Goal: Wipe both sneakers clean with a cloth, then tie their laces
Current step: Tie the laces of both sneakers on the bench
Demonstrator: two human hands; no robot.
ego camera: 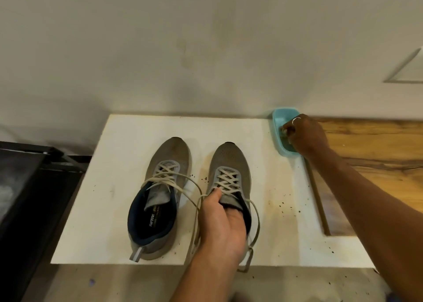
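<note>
Two grey-brown sneakers stand side by side on a white board (119,210), toes toward the wall. The left sneaker (160,187) has loose laces trailing to the right. My left hand (224,221) grips the right sneaker (231,164) at its tongue and collar, thumb on the laces and fingers inside the opening. My right hand (304,134) reaches into a turquoise tub (278,118) at the board's far right corner, with its fingers curled on something small and pale inside. I cannot tell what that thing is.
Dark specks of dirt lie on the board between and right of the sneakers. A wooden tabletop (370,146) extends to the right. A black frame (27,178) stands at the left. A plain wall rises behind.
</note>
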